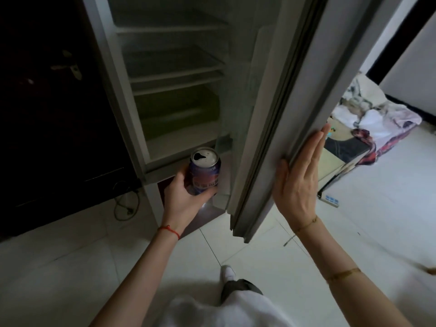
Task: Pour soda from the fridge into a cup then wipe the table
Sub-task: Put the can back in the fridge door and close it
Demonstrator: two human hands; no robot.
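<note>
My left hand [182, 197] grips a blue and pink soda can [204, 172] upright, just below and in front of the fridge's lower shelf. The can's top is opened. The fridge [132, 95] stands open, its shelves bare and dim. My right hand [299, 178] lies flat with straight fingers against the outer edge of the grey fridge door [313, 90], thumb on the near side of the edge. No cup or table is in view.
A dark wooden door [47, 102] is left of the fridge, with a cable [125, 204] on the white tiled floor [354, 220]. A pile of clothes and fabric [368, 119] lies at the right. My foot [227, 273] is below.
</note>
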